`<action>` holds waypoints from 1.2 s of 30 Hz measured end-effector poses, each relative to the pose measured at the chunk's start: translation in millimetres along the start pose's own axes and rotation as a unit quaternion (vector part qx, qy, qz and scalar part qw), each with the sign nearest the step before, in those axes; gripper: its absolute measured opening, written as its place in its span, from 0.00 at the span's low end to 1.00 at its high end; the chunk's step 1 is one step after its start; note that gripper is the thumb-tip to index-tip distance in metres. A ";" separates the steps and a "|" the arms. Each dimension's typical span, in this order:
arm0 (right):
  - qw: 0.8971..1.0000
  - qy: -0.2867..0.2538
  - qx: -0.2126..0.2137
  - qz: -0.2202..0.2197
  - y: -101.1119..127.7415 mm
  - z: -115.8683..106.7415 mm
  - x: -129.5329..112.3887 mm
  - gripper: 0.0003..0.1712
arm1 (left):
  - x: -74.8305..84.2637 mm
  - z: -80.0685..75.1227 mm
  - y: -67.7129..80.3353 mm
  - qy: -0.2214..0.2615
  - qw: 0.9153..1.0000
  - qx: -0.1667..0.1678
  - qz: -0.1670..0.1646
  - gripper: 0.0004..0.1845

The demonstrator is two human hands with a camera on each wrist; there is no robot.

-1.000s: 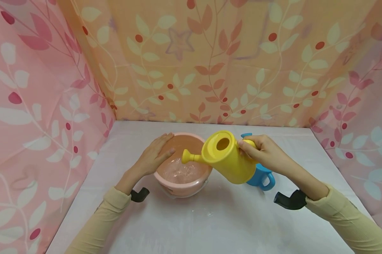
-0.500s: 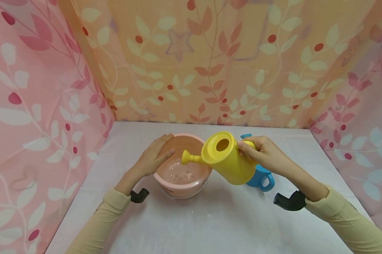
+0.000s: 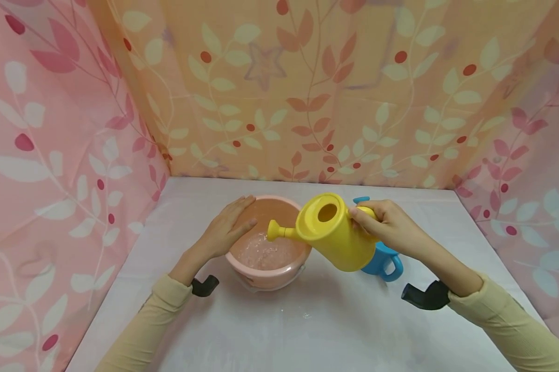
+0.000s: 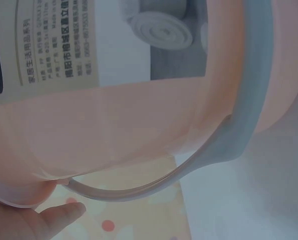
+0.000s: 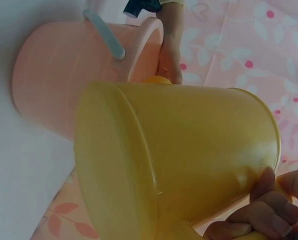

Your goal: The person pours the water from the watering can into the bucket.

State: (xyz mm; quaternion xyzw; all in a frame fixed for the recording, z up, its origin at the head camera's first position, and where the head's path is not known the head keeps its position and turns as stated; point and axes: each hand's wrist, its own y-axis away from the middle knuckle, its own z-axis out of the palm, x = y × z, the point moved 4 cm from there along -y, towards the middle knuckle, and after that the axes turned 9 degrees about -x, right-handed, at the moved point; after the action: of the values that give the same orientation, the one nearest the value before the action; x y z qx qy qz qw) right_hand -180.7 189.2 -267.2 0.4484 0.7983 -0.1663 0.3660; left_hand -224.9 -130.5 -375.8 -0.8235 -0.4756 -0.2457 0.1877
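Only head view: water (image 3: 266, 253) in bucket (image 3: 266, 279)

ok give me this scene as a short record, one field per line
left hand: rests on the rim of the pink bucket
right hand: grips the yellow watering can by its handle
can pose: tilted, spout over the bucket
bucket contents: rippled clear liquid
behind can: blue vessel with a handle, partly hidden
surface: white table
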 end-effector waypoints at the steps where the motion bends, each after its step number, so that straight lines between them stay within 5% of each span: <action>1: 1.000 0.002 0.000 -0.001 0.1 0.0 -0.1 0.18 | 0.1 0.1 0.2 0.000 1.000 -0.001 -0.001 0.34; 36: 1.000 0.006 -0.003 -0.013 -2.0 -2.4 -0.6 0.17 | -1.5 -0.7 -1.9 -0.005 1.000 -0.001 -0.004 0.35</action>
State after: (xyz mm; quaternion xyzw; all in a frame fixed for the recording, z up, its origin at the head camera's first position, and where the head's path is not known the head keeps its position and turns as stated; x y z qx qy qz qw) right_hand -183.2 189.2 -265.3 0.4380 0.8068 -0.1656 0.3602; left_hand -227.4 -131.1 -376.0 -0.8230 -0.4796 -0.2432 0.1832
